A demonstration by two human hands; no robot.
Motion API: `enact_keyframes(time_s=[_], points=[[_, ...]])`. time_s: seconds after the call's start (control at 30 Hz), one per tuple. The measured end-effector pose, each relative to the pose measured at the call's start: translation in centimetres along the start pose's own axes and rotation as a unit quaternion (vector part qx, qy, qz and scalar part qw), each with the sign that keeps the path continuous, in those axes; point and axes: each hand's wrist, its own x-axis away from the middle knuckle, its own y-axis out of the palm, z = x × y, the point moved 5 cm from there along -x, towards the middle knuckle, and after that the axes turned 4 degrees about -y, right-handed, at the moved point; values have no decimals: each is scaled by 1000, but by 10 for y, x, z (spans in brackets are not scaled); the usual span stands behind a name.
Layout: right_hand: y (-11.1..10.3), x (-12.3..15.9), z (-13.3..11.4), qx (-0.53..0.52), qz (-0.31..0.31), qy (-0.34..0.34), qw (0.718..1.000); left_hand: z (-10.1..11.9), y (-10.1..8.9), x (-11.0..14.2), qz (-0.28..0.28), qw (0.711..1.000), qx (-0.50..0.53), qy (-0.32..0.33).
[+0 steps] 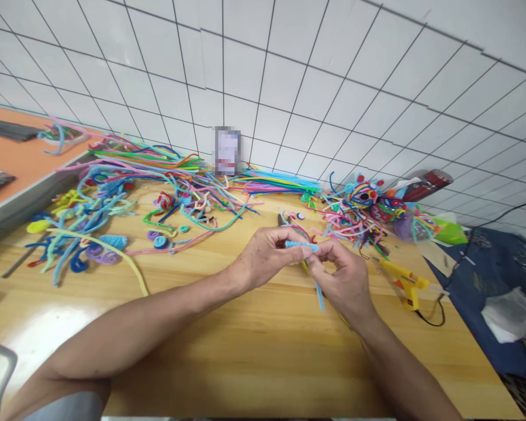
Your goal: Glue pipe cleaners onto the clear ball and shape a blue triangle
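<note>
Above the middle of the wooden table, my left hand and my right hand meet. Both pinch a light blue pipe cleaner that spans the fingertips; its loose end hangs down under my right hand. Something yellow shows just beneath the fingers, too hidden to name. A pair of scissors lies on the table right behind my left hand.
A big tangle of coloured pipe cleaners covers the table's left and back. More pipe cleaner figures are heaped at the back right. A yellow glue gun lies to the right, beside a dark blue cloth. A tiled wall stands behind.
</note>
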Motion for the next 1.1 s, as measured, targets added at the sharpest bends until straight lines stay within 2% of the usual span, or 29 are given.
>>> enact_keyframes(time_s=[0.23, 0.43, 0.63, 0.87, 1.1], points=[[2, 0, 10, -67, -28, 38, 997, 1, -3, -2, -3, 999, 2, -32], [5, -2, 13, -147, -64, 93, 983, -1, -3, -4, -20, 997, 9, -72], [8, -4, 18, -189, -91, 138, 968, 2, -5, -4, -17, 998, -33, -54], [10, -4, 17, -203, -119, 143, 961, 1, -7, -6, 2, 999, 0, -52], [12, -3, 20, -197, -123, 134, 963, -4, -5, -5, -10, 995, 52, -89]])
